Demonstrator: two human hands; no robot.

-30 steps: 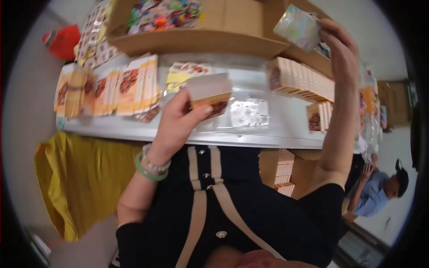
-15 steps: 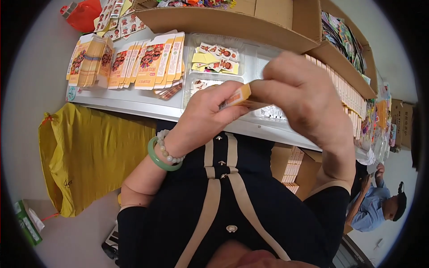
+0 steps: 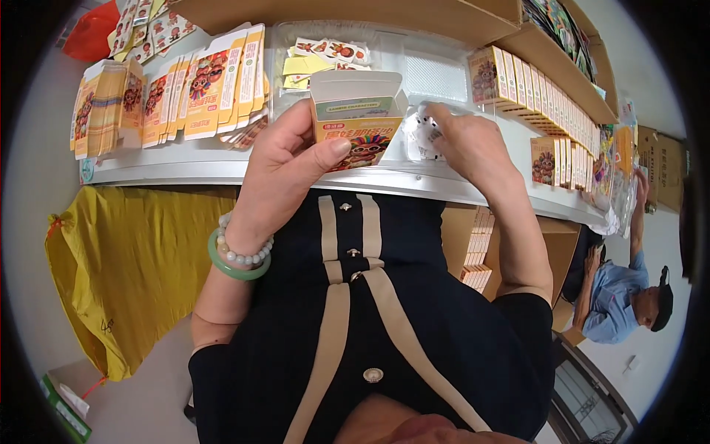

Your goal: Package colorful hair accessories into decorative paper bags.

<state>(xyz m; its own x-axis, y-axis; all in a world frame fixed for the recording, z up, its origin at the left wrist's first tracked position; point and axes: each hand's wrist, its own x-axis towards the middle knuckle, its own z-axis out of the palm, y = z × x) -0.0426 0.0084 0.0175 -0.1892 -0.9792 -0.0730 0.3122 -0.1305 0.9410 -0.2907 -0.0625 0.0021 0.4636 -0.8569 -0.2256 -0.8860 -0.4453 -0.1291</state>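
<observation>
My left hand [image 3: 285,166] grips a small yellow-orange carton [image 3: 366,137] with cartoon figures on its front. The carton is upright, its top flaps raised, and a printed card or panel shows in the opening. To the right, my right hand [image 3: 477,144] reaches down into a clear plastic tray [image 3: 436,78], over small white packets with black marks [image 3: 423,140]. Its thumb and index finger look apart; the fingertips are partly hidden among the packets. Another tray compartment behind the carton holds sticker sheets [image 3: 336,50].
Flattened cartons [image 3: 211,92] and a banded stack [image 3: 103,111] stand at left. Filled cartons line up [image 3: 536,85] at right, with a shorter row [image 3: 566,163] nearer. Cardboard boxes [image 3: 355,15] edge the back. A yellow sack [image 3: 133,274] hangs at left; a person in blue [image 3: 610,303] is at far right.
My right hand has left the carton and gone down to the tray of packets. My left hand has turned the carton upright, its opened top now showing. The view has shifted slightly.
</observation>
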